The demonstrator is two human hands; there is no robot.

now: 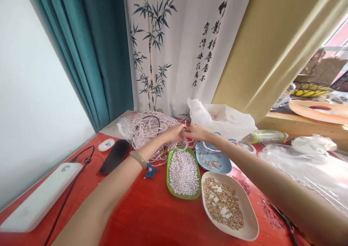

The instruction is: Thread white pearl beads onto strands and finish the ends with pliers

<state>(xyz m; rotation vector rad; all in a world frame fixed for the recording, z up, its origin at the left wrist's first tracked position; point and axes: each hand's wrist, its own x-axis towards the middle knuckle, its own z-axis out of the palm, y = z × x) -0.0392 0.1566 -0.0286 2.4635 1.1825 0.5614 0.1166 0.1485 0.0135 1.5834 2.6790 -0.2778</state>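
Left hand [174, 133]: reaches out over the red table [141, 217], fingertips pinched shut on something small, probably a bead strand; too small to tell exactly.
Right hand [196, 132]: meets the left fingertip to fingertip, likewise pinched closed on the same small thing.
Bead strands [148, 128]: heaped pile at the far edge of the table, just beside and under both hands.
Green tray [169, 182]: full of loose pearl beads, directly below the hands.
Blue dish [224, 164]: small metal findings, just right of the green tray.
White dish [250, 226]: gold-coloured beads, nearest the camera.
Risk, spill: forearms cross low over the trays; a dropped elbow likely tips one and scatters beads.
Risk, tangle: pulling one strand probably drags the heap along.
Risk, slip: such a fine pinch could easily lose its hold.
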